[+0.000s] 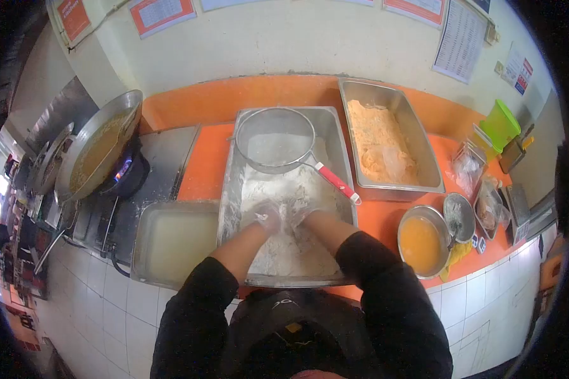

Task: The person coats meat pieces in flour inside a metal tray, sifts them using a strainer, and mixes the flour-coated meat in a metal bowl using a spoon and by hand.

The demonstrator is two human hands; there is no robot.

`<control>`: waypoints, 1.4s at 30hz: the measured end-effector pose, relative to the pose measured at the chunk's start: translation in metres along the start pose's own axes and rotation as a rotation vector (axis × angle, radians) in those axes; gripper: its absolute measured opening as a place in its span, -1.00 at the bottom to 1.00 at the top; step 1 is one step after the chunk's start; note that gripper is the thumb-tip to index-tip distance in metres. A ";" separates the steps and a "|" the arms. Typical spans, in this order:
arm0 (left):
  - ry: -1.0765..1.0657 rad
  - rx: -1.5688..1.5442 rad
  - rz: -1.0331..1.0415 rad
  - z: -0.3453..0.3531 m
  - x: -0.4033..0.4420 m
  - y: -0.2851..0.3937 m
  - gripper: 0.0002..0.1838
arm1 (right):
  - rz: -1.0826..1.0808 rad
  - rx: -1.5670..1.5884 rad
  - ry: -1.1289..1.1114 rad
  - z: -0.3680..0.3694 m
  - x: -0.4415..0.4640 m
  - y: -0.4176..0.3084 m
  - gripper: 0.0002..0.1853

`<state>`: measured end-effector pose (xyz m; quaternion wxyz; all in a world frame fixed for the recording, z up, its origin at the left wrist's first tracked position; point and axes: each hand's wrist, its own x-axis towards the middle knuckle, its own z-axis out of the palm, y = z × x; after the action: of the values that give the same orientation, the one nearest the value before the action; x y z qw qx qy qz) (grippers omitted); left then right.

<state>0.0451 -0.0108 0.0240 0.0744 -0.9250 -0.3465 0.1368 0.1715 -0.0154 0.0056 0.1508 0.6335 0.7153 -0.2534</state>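
Observation:
Both hands are in a deep steel tray (pixel 234 189) of white flour (pixel 278 252), and each wears a thin clear plastic glove. My left hand (pixel 269 216) is pressed into the flour near the middle of the tray. Just beside it, my right hand (pixel 301 216) is also in the flour. The fingers of both hands are sunk in or coated, so their shape is hidden. A round wire sieve (pixel 275 140) rests across the far part of the tray, its red handle (pixel 338 183) pointing to the right rim.
On the left, a wok (pixel 98 151) of oil sits over a lit flame. A tray of pale liquid (pixel 177 243) stands left of the flour. To the right are a tray of orange batter-coated food (pixel 382 139), a bowl of orange liquid (pixel 422 246) and a small metal bowl (pixel 459 216).

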 end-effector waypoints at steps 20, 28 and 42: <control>-0.031 -0.116 -0.037 -0.032 -0.038 0.007 -0.65 | -0.041 -0.089 0.219 -0.029 -0.077 -0.024 -0.62; -0.314 -0.790 0.074 -0.021 -0.017 -0.057 -0.61 | -0.233 0.039 0.156 -0.054 -0.037 0.022 -0.65; -0.341 0.097 0.724 0.037 0.037 -0.033 -0.72 | -0.020 -0.009 0.017 -0.021 0.019 0.011 -0.76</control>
<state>0.0402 0.0397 -0.0114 0.0064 -0.9467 0.0014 0.3219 0.1813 0.0131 0.0112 0.1451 0.6277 0.7241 -0.2461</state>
